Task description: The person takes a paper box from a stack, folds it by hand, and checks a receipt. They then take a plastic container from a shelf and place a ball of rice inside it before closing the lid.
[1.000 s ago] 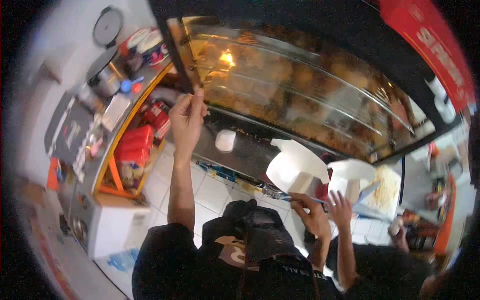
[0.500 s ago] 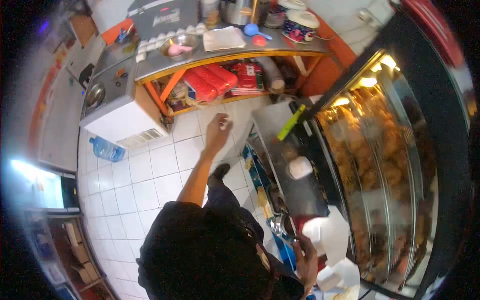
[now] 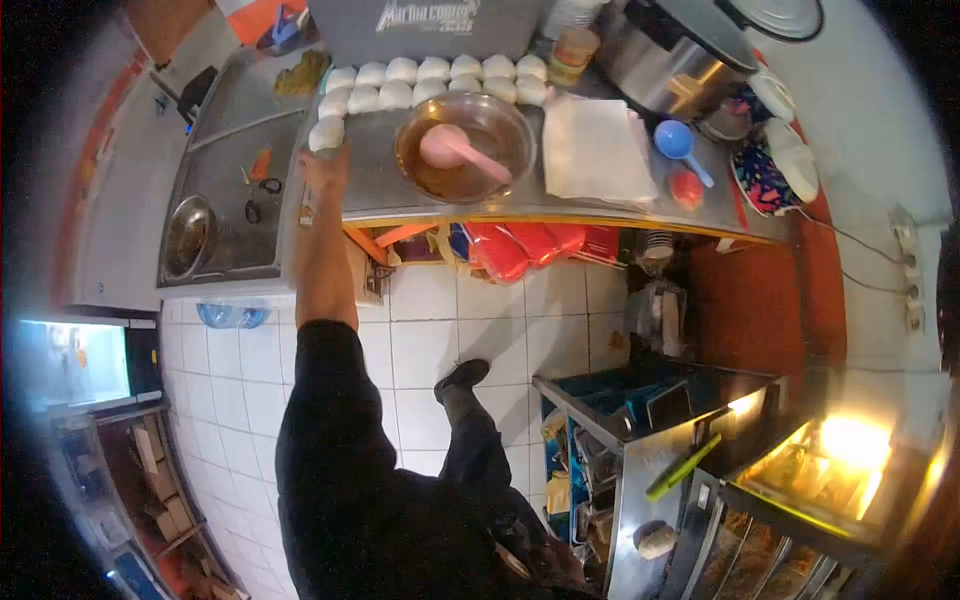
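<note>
**Head view: a hand on the end ball of the row**

Head view, the only one: the person's left hand (image 3: 325, 165) stretches out to the near corner of the steel desk (image 3: 375, 190), fingers curled down over the white wrapped ball (image 3: 325, 133) that sits at the end of the row of white balls (image 3: 435, 78). The hand touches it and seems to be closing on it, but the fingers hide the grip, so whether it is fully grasped cannot be told. The right hand is out of sight, hidden below the dark sleeve and body.

Just beyond the hand and to its right stands the metal bowl (image 3: 465, 145) with a pink scoop (image 3: 455, 150) resting in it. Further right lie a folded white cloth (image 3: 597, 150) and a blue scoop (image 3: 678, 143). To the hand's left is the sink (image 3: 225, 190).

As a judgement on doing this well: the ball sits at the desk's edge and touches its neighbours, so a light pinch from above, lifting straight up, looks wisest. Dragging it sideways could nudge the next balls out of line or roll this one off the edge onto the tiled floor (image 3: 430, 350). The wrist should stay clear of the bowl's rim. With the arm at full reach, a firm but gentle hold matters, since the ball looks soft.
</note>
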Motion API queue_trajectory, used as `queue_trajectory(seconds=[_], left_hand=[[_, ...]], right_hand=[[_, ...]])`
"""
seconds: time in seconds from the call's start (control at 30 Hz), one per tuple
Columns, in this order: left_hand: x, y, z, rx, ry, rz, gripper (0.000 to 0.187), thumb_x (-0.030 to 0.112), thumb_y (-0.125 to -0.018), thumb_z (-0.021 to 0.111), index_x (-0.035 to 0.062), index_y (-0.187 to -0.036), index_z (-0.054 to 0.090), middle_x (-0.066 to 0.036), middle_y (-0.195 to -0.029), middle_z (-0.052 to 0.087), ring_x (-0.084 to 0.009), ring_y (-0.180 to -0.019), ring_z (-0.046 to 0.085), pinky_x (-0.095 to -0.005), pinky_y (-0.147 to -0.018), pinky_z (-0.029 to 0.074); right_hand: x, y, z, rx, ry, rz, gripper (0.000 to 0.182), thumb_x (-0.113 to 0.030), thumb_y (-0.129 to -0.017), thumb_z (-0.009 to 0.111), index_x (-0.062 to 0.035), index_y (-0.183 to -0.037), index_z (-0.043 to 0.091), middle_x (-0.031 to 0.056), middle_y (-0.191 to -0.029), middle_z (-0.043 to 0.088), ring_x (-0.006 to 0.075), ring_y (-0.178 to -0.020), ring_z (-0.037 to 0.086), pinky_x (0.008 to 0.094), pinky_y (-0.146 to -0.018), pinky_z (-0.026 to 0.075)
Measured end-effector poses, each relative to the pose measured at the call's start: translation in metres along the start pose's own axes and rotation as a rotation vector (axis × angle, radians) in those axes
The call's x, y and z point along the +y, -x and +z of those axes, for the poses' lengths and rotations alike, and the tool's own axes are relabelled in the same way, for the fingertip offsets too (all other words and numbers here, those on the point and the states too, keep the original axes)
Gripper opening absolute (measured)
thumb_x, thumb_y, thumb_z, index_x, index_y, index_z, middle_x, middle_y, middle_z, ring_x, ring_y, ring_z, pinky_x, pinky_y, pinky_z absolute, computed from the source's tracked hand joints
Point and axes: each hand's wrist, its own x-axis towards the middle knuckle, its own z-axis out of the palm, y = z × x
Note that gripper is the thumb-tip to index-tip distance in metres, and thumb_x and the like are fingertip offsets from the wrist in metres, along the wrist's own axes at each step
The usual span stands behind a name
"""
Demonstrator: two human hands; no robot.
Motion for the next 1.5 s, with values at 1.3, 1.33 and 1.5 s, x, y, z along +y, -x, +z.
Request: queue_trajectory(seconds=[1.3, 1.33, 1.5], left_hand=[[0.229, 0.869, -0.272, -2.059, 0.6, 1.092, 0.057, 0.01, -0.093, 0.065, -0.0016, -0.142, 0.039, -0.019, -0.147, 0.039, -0.0317, -0.128, 0.049, -0.0438, -0.103, 0.044], [0.219, 0.868, -0.273, -2.052, 0.531, 1.071, 0.054, 0.008, -0.093, 0.063, -0.0021, -0.141, 0.04, -0.019, -0.147, 0.039, -0.0307, -0.125, 0.052, -0.0424, -0.1, 0.046], [0.206, 0.859, -0.29, -1.956, 0.415, 0.793, 0.054, 0.004, -0.092, 0.06, -0.0022, -0.142, 0.04, -0.017, -0.145, 0.042, -0.0292, -0.113, 0.059, -0.0399, -0.095, 0.048]], right_hand=[[0.398, 0.321, 0.068, 2.101, -0.699, 0.83, 0.073, -0.037, -0.081, 0.078, 0.0061, -0.129, 0.043, 0.0256, -0.11, 0.065, 0.0338, -0.104, 0.065, 0.0428, -0.088, 0.051], [0.419, 0.334, 0.063, 2.039, -0.819, 0.859, 0.067, -0.036, -0.08, 0.081, 0.0007, -0.128, 0.051, 0.0186, -0.112, 0.064, 0.0309, -0.105, 0.064, 0.0385, -0.088, 0.051], [0.485, 0.337, 0.05, 1.785, -0.628, 1.023, 0.056, -0.041, -0.066, 0.085, -0.0041, -0.104, 0.066, 0.0129, -0.105, 0.066, 0.0261, -0.099, 0.065, 0.0398, -0.081, 0.051]])
